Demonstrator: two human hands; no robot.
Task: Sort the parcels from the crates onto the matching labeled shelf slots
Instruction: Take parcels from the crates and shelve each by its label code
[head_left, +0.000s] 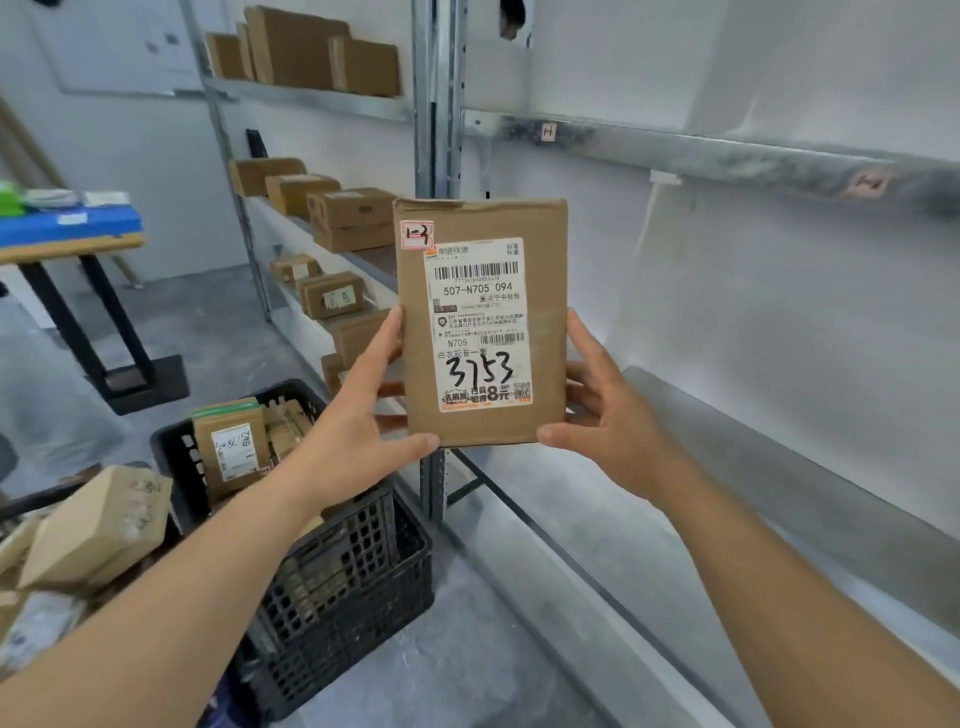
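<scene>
Far left: a table (72, 244) with a blue top, well apart from the work. Lower left: loose brown boxes (98, 525) heaped beside a black crate (343, 587), more parcels standing inside it, one with a white label (235, 451) facing up. Behind the crate: a metal shelf rack (244, 208) carrying rows of brown boxes on several levels.

Centre: left hand (358, 421) gripping the lower left edge of a flat brown parcel (480, 322), thumb under the bottom corner, fingers (389, 389) curled round behind. Parcel held upright in the air, in front of the grey upright post, touching no shelf. Facing the camera: a white shipping label with handwritten "3753" and, at the top left corner, a small red-bordered sticker (417, 235) that looks like "1-3".

Right of it: right hand (608, 415) clamped on the lower right edge in the same way, thumb at the bottom corner, fingers wrapped behind the back face.

Further right: bare white shelves with a grey rail (727, 150) bearing small slot tags (548, 131), marks too blurred to read with certainty.

Judging by looks: thin cardboard, stiff enough to stand straight from a hold at its lower third alone, probably light. Plain card faces, not slippery. Best taken by the two long edges as now, or flat under the base for sliding onto a shelf. Top edge slightly creased, so no hard squeezing across the faces
</scene>
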